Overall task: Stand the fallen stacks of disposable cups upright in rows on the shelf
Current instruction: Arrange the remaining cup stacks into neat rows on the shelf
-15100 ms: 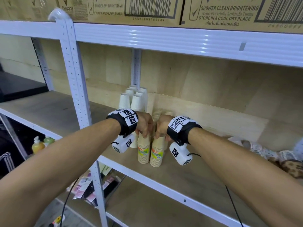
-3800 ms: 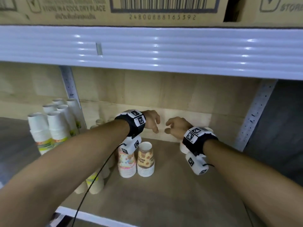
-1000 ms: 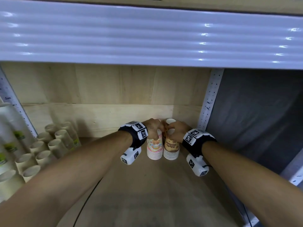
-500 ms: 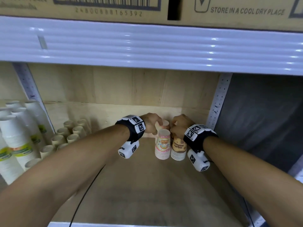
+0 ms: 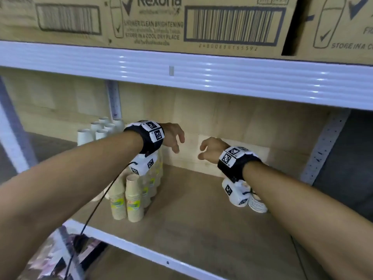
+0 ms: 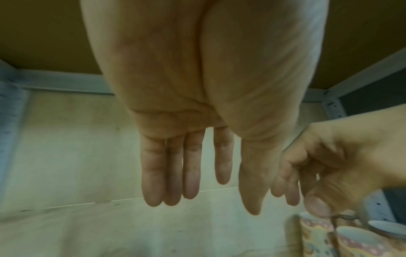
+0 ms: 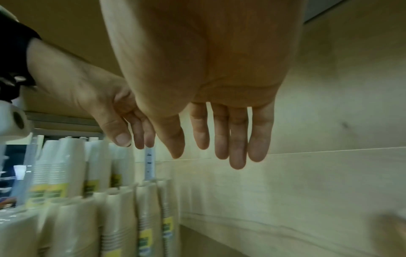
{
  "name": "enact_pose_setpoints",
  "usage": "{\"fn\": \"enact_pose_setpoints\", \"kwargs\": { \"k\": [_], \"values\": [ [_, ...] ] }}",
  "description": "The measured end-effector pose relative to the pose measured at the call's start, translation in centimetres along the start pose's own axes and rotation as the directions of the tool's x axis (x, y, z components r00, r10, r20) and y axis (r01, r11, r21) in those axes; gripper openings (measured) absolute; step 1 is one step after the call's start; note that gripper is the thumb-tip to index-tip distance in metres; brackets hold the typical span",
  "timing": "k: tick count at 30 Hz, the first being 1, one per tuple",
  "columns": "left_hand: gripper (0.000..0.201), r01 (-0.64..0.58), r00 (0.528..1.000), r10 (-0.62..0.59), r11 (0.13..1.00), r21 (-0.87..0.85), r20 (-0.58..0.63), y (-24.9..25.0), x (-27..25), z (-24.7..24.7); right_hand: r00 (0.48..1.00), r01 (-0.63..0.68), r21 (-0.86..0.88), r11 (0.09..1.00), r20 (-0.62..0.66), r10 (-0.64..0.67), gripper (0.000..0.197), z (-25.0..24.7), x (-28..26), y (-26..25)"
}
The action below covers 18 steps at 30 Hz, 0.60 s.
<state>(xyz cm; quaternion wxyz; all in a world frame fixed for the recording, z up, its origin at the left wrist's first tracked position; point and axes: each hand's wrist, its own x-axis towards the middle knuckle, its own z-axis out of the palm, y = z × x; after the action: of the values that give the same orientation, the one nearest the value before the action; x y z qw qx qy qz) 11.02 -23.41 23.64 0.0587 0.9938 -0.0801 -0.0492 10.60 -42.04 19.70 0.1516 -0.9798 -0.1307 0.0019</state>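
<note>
**Hands free above the shelf, cup stacks standing on both sides**

With both hands raised over the bare middle of the shelf (image 5: 201,219), I hold nothing: my left hand (image 5: 173,136) hangs with fingers straight and loosely spread, and my right hand (image 5: 210,150) has its fingers relaxed and slightly curled, also empty.

The beige stacks (image 5: 129,197) stand upright in rows at the left, with taller white stacks (image 5: 96,132) behind them toward the far wall. At the right, mostly hidden under my right wrist, stand the patterned stacks (image 6: 351,241), upright near the right post. I see no fallen stack in these views.

I judge these nested paper cups light and thin-walled, easy to crush if squeezed hard, and a tall stack will likely bend or slide apart if lifted by its top. I would grip low, around the middle to lower part, one hand steadying the top.

The cartons (image 5: 232,25) overhead read "Rexona", "SHOWER CLEAN BRIGHTENING", "STORE IN A COOL DRY PLACE". The cups' yellow-green labels are too small to read.
</note>
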Motion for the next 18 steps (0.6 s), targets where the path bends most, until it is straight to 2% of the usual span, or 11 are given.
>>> {"fn": "enact_pose_setpoints", "kwargs": {
  "k": [4, 7, 12, 15, 18],
  "values": [
    [0.033, 0.096, 0.995, -0.096, 0.995, 0.031, 0.002, -4.7, -3.2, -0.2, 0.991, 0.126, 0.002, 0.992, 0.045, -0.126, 0.031, 1.7, 0.6, -5.5],
    [0.024, 0.136, 0.987, -0.138, 0.990, 0.023, 0.084, -7.7, -5.1, -0.2, 0.977, 0.202, 0.012, 0.979, 0.068, -0.202, 0.027, 2.9, 0.8, -9.4],
    [0.034, 0.211, 0.959, -0.218, 0.976, 0.055, 0.181, -11.1, -8.0, 0.8, 0.938, 0.297, 0.070, 0.952, 0.167, -0.305, 0.035, 5.1, 0.5, -14.2],
    [0.033, 0.241, 0.950, -0.245, 0.969, 0.047, 0.192, -12.0, -9.2, 1.8, 0.914, 0.341, 0.057, 0.938, 0.214, -0.345, 0.041, 6.7, 0.4, -16.0],
    [0.037, 0.271, 0.942, -0.267, 0.962, 0.008, 0.204, -12.7, -9.6, 2.8, 0.928, 0.318, 0.011, 0.948, 0.199, -0.314, 0.037, 7.9, 0.1, -17.0]
  ]
}}
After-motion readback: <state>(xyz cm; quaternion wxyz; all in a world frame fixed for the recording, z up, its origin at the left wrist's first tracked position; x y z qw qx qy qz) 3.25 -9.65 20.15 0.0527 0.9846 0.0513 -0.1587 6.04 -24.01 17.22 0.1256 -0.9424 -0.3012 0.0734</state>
